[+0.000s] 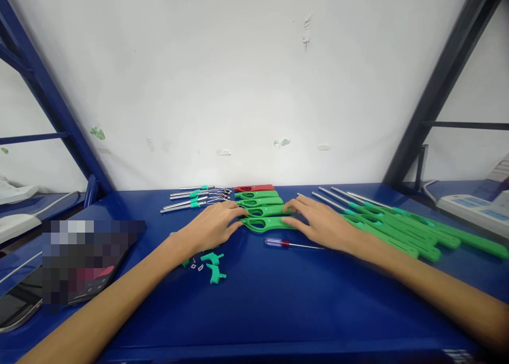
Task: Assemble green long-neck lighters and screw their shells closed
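Observation:
Several gas-lighter handles lie in a row, with a red handle [262, 187] at the back and green ones in front. My left hand [214, 223] is closed at the left ends of the two nearest, its thumb by the nearest green lighter handle [264, 224] and its index finger by the green handle behind [268, 211]. At their right ends is my right hand [320, 221], thumb and index finger bent onto the same handles. A screwdriver [278, 242] with a clear purple grip lies just in front. Teal triggers [214, 273] and small metal bits are near my left wrist.
Metal lighter tubes [185, 205] with teal collars and wires lie back left. Complete-looking green lighters [382, 223] are piled at the right, beneath and beyond my right forearm. A blurred-out packet [87, 263] and a phone [24, 298] sit left. Blue uprights [51, 94] flank the blue table [278, 311].

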The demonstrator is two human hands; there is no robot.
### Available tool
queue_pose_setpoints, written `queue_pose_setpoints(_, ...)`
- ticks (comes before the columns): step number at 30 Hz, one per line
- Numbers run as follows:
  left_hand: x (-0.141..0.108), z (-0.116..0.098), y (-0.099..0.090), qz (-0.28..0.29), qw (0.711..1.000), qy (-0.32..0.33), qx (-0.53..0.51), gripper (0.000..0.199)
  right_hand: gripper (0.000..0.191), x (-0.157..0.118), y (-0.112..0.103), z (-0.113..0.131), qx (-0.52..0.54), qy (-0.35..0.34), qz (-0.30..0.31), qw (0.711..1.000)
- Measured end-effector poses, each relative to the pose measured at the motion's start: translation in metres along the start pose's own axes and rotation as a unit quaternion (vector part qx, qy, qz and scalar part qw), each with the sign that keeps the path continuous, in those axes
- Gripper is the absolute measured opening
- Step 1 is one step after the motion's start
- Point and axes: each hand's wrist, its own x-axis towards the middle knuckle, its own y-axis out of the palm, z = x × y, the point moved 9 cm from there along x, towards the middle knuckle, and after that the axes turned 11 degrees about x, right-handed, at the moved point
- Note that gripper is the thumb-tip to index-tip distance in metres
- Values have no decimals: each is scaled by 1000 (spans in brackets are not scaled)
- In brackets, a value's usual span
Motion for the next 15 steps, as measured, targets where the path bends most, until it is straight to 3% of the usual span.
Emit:
queue_pose_setpoints(6,-1,1,-10,-11,1000,-8,7,22,40,-3,-30,-59,-115,168,-7,979)
queue_pose_setpoints(10,-1,-3,-13,-20,1000,4,7,20,42,-14,-34,-98,-166,246,24,955)
queue_pose_setpoints(15,-3,-8,-18,-50,998,22,14,16,43,-18,-29,-102,-201,249,28,947)
